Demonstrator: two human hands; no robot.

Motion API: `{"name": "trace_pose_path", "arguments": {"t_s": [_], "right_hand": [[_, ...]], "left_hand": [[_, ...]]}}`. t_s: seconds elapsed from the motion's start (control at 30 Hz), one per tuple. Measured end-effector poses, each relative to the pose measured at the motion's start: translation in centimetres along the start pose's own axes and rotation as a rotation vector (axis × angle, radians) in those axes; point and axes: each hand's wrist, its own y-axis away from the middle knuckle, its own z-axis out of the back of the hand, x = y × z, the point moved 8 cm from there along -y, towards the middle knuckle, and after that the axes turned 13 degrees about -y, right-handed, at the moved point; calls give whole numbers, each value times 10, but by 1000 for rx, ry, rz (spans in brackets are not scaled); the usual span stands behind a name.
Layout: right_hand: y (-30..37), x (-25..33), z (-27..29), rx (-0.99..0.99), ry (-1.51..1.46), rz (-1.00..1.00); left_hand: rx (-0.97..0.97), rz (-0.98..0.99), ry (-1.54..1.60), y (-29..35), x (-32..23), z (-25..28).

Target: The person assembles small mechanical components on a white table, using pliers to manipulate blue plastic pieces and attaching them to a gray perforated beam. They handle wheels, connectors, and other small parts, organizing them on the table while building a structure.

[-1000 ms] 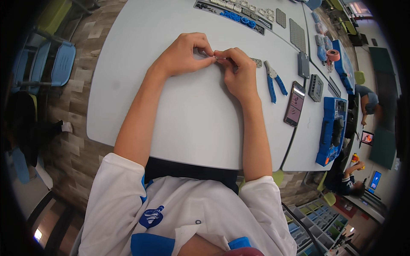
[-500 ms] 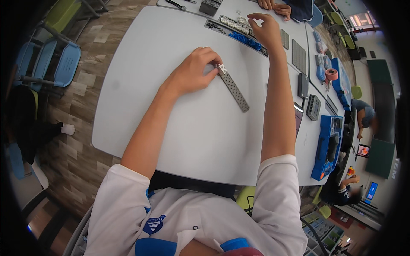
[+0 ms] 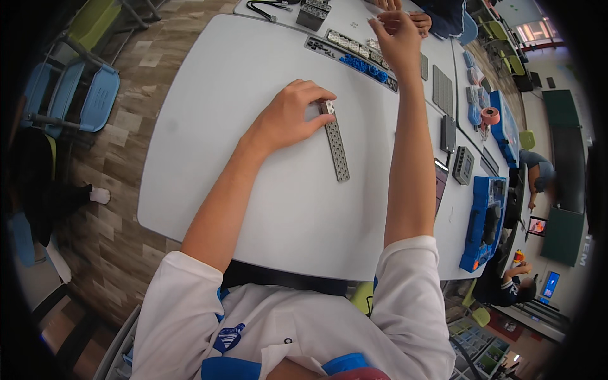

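Observation:
My left hand [image 3: 292, 118] pinches one end of a grey perforated building beam [image 3: 337, 152] between thumb and fingers. At that end sits a small white connector block [image 3: 329, 107], partly covered by my fingertips. The beam's other end points toward me, over the white table. My right hand [image 3: 400, 47] is stretched to the far side, beside a long parts tray [image 3: 329, 50], its fingers bent and the thumb apart from them. No part shows clearly in it. White connectors [image 3: 353, 45] and blue pins [image 3: 361, 66] lie in the tray's compartments.
Grey perforated plates [image 3: 442, 87], a dark block [image 3: 448, 133] and a grey controller [image 3: 463, 164] lie on the right. A blue case [image 3: 482, 221] stands at the right edge. Another person's hand [image 3: 420, 22] rests across the table. A black cable [image 3: 269, 9] lies at the far left.
The beam has swung round, its free end moving left and nearer to me. My right hand has shifted slightly away from the tray, its fingers now pointing more upward.

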Motion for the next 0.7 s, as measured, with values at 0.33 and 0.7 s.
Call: {"name": "trace_pose_path", "arguments": {"t_s": [0.33,0.7], "right_hand": [[162,76,11,212,-182,-624],[169,61,-5,222,-45,-628]], "left_hand": [[45,86,48,0,7,-2],[65,107,79,-1,13,-4]]}}
